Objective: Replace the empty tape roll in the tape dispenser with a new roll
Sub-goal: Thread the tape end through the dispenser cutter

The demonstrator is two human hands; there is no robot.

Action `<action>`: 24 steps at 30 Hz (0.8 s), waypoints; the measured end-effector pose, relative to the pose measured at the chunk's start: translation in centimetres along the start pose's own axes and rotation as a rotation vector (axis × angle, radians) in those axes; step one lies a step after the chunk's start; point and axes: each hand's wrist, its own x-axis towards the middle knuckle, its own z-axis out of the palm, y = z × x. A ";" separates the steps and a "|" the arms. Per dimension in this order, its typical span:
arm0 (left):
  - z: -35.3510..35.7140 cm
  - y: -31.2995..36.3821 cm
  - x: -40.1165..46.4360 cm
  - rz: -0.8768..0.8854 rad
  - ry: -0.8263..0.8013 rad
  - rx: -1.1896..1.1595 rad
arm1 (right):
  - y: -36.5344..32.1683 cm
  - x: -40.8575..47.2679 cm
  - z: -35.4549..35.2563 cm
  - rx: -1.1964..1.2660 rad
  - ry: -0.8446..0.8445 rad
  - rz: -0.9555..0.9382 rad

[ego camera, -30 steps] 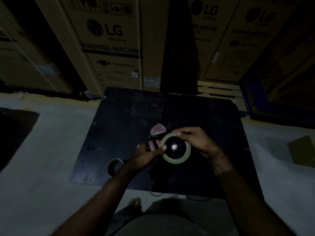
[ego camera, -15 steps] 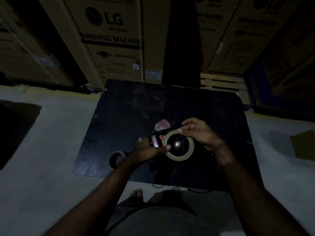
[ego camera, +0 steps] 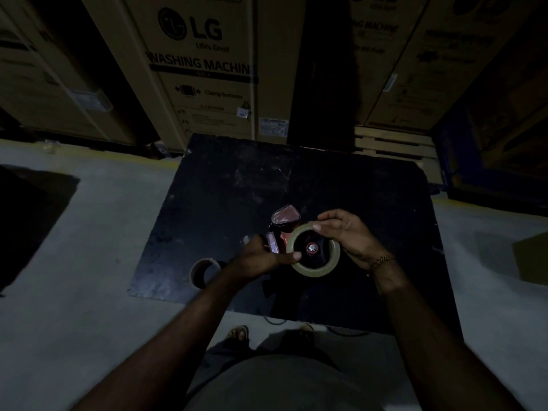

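A red tape dispenser [ego camera: 283,222] is held over a black board [ego camera: 237,188] in dim light. A new, pale roll of tape [ego camera: 315,269] sits around the dispenser's hub, whose bolt shows in the middle. My left hand [ego camera: 258,259] grips the dispenser from the left, thumb tip against the roll's left rim. My right hand [ego camera: 348,235] holds the roll's upper right rim with its fingertips. An empty cardboard tape core [ego camera: 204,271] lies on the board to the left of my left wrist.
Tall cardboard washing machine boxes [ego camera: 204,69] stand right behind the board. A wooden pallet [ego camera: 391,143] shows at the back right. Grey concrete floor [ego camera: 74,262] surrounds the board. My sandalled foot [ego camera: 238,332] is at the board's near edge.
My hands and the dispenser have stayed together on the roll; my right fingers have shifted slightly along the roll's upper rim. The view has tilted down a little.
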 end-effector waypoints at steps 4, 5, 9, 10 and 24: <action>0.3 1.2 -0.5 0.000 0.028 -0.019 | 0.8 -0.2 0.3 0.016 0.065 0.004; 0.4 1.4 -0.5 -0.027 0.063 -0.032 | 1.0 -0.2 0.4 0.012 0.070 0.009; 0.6 0.8 0.4 -0.106 0.212 0.044 | 1.5 -0.6 0.3 0.021 0.073 0.034; 0.5 0.6 0.7 -0.114 0.245 0.061 | 1.6 -0.7 0.3 0.020 0.064 0.038; 1.1 5.0 -2.0 -0.060 0.301 0.252 | 1.2 -1.6 -0.3 0.077 0.062 0.037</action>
